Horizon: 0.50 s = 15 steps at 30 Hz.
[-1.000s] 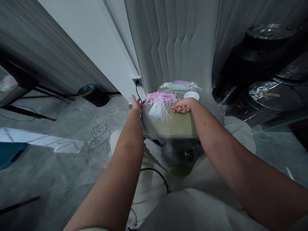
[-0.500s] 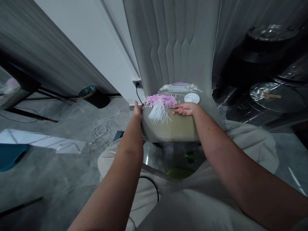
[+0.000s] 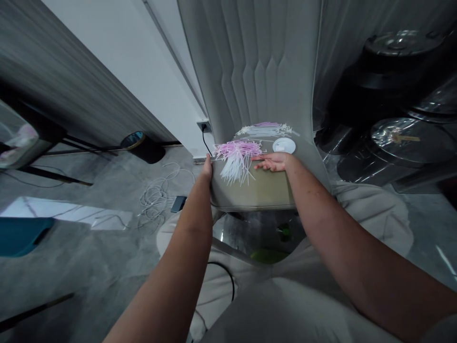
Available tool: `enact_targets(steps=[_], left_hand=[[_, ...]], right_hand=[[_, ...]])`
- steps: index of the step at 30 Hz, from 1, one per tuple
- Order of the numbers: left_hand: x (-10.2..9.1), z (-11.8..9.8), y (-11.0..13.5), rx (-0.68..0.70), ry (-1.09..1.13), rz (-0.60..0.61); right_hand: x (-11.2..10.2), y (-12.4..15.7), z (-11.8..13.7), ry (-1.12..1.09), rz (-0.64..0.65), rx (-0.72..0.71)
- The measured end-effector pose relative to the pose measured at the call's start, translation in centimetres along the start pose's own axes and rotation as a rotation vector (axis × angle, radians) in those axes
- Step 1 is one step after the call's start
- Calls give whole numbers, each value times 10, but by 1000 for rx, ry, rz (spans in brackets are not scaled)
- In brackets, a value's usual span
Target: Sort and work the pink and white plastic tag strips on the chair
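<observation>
My left hand stands upright at the left edge of the upholstered chair seat, its fingers close together. It is next to the left end of a fanned bundle of pink and white plastic cable ties, and I cannot tell whether it pinches anything. My right hand lies flat on the seat with its fingers pointing left, just beside the bundle and holding nothing. A white round disc sits just beyond it. A second bunch of white and pink ties lies farther back on the seat.
A wall socket feeds a black cord down beside the pleated chair back. On the grey floor at left lie a coil of white cable and a phone. Shiny round black-lidded objects stand at right.
My view has tilted slightly, so the scene sits a little lower and shifted. My left hand has moved slightly toward the seat edge. My right hand stays about the same on the seat.
</observation>
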<state>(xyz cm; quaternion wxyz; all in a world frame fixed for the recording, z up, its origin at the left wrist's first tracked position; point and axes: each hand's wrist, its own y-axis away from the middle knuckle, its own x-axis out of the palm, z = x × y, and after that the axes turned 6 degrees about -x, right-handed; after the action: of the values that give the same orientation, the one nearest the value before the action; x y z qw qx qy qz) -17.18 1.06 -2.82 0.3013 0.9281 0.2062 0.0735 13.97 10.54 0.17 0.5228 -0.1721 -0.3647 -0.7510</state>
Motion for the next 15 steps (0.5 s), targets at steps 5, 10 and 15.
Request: enact_targets(steps=[5,10,15], left_hand=[[3,-3,1,-5,-9,-30],[3,-2,2,0,-14,-13],[6,-2,6,49,-2,-6]], right_hand=[[2,2,1,-18,3,4],[1,3,0,-28,2,-6],[0,2,0,-25,4,-4]])
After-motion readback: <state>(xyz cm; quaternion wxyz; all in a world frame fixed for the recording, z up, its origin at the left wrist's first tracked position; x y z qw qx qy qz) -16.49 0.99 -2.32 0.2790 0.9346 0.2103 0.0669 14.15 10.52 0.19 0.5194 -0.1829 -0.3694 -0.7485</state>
